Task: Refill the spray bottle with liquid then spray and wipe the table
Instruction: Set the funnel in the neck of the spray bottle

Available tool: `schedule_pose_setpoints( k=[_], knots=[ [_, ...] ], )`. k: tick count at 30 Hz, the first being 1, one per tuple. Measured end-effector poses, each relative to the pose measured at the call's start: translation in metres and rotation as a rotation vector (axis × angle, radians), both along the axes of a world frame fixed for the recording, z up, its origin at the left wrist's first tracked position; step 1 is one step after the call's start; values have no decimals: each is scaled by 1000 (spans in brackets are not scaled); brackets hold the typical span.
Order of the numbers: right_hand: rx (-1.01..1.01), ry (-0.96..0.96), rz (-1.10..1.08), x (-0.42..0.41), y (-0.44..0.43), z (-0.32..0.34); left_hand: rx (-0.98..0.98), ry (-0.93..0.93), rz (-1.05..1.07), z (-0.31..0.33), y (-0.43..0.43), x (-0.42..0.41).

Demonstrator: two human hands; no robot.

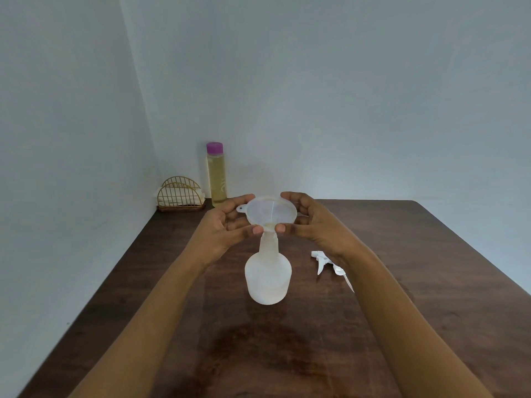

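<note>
Both hands [227,226] [311,222] pinch translucent round funnel [268,211] atop bottle [268,278].

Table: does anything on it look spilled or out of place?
A darker blotch marks the brown wooden table on the near side of the translucent plastic spray bottle; it may be a damp patch or stain. The white trigger sprayer head lies on its side, detached.

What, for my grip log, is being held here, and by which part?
The funnel: both the left hand and right hand grip its wide rim from opposite sides, over the bottle.
</note>
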State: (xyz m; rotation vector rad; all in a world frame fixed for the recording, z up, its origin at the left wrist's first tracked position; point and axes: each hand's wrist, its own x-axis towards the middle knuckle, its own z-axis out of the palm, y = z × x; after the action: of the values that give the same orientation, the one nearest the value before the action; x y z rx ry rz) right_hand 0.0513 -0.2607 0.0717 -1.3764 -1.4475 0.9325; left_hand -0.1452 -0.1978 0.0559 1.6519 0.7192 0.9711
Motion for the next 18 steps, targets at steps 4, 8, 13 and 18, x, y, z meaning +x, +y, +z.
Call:
schedule_pose_setpoints(
  k=[4, 8, 13, 18],
  knots=[
    [-16, 16, 15, 0, -1, -9, 3, 6, -22, -10, 1, -1],
    [-15, 3, 18, -2, 0, -8, 8, 17, -7, -14, 1, -1],
    [-18, -41, 30, -7, -1, -4, 3, 17, 3, -17, 4, -3],
    [-30, -39, 29, -8, -2, -4, 11, 37, -11, -18, 7, -5]
  ],
)
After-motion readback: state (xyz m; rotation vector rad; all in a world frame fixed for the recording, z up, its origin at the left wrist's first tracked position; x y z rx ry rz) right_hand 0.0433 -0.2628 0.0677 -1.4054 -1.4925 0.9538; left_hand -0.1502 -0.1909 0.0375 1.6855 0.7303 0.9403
